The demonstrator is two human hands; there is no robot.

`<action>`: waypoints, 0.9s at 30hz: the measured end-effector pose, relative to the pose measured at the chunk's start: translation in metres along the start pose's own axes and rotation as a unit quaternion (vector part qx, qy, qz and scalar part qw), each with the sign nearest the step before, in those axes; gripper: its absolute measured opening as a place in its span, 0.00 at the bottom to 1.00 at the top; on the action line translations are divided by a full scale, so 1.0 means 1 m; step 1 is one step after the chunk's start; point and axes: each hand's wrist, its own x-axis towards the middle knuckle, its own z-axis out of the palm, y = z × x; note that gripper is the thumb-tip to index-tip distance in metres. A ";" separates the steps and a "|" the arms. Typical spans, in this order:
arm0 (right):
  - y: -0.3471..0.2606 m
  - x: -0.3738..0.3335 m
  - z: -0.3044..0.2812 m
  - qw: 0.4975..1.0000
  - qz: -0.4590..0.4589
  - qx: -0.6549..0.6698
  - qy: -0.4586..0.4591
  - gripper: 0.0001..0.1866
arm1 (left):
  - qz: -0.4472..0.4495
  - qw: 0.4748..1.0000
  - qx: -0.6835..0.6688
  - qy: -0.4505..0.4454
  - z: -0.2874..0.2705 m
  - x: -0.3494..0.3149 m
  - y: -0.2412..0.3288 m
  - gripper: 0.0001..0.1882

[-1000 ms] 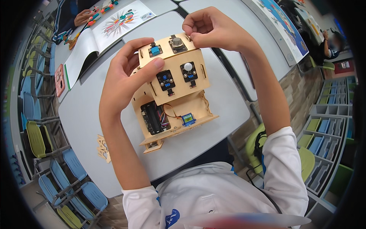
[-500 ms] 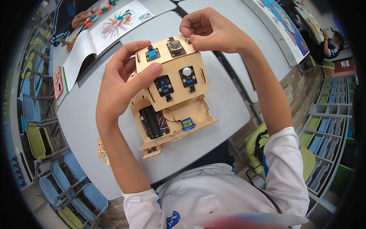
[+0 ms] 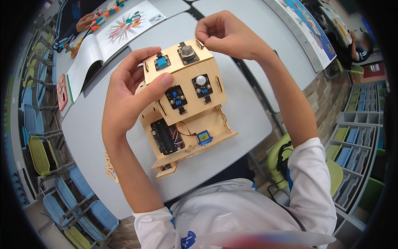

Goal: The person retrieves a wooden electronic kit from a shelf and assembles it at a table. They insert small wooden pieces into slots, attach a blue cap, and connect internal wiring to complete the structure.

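A light plywood model house stands tilted on the grey table, its lower front open. My left hand grips its upper left side, thumb on the front panel and fingers behind. At the top right corner, my right hand is closed in a pinch beside a small wooden tab; whatever lies between its fingertips is hidden. The top panel carries a blue sensor module and a round metal gas sensor. On the front sit two black sensor boards, one with a white dome. Inside are a black circuit board and a blue servo motor.
Small wooden pieces lie left of my forearm. An open booklet and a pink phone-like object are at the far left, near another person's hand. A large printed box stands far right. Chairs line the left.
The model house has shifted slightly left and toward me, my left hand moving with it. My right hand stays pinched at almost the same spot by the corner.
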 end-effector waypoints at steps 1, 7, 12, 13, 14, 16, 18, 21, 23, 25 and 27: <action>0.003 -0.002 -0.004 1.000 -0.009 0.000 -0.021 0.02 | -0.006 1.000 0.001 0.001 0.000 0.000 0.001 0.41; 0.001 -0.011 -0.007 0.995 -0.068 0.071 -0.028 0.09 | -0.016 1.000 0.001 -0.001 -0.002 0.001 0.002 0.40; 0.007 -0.015 -0.005 0.995 -0.053 0.088 -0.014 0.14 | -0.003 1.000 -0.013 0.004 0.000 0.002 -0.001 0.41; 0.005 -0.016 -0.005 0.995 -0.050 0.082 -0.011 0.15 | -0.004 1.000 -0.015 0.003 0.000 0.003 -0.001 0.41; 0.003 -0.017 -0.005 0.996 -0.046 0.077 -0.008 0.15 | -0.003 1.000 -0.016 0.002 0.000 0.003 -0.001 0.41; 0.002 -0.015 -0.001 0.996 -0.061 0.066 0.015 0.19 | -0.001 1.000 -0.018 0.001 -0.001 0.003 -0.002 0.41; -0.007 -0.015 -0.004 0.997 -0.026 0.070 0.000 0.24 | 0.002 1.000 -0.011 0.003 -0.002 0.004 -0.003 0.42; -0.010 -0.010 -0.008 0.996 0.019 0.080 -0.040 0.29 | 0.002 1.000 0.006 0.007 -0.004 0.004 -0.006 0.44; -0.012 -0.007 -0.009 0.995 0.039 0.078 -0.054 0.30 | 0.004 1.000 0.005 0.014 -0.002 0.003 -0.005 0.45; -0.018 -0.006 -0.009 0.995 0.055 0.067 -0.049 0.30 | 0.003 1.000 0.002 0.010 -0.002 0.003 -0.004 0.44; -0.029 -0.006 -0.012 0.993 0.080 0.065 -0.064 0.30 | 0.004 1.000 -0.003 0.007 -0.002 0.004 -0.004 0.43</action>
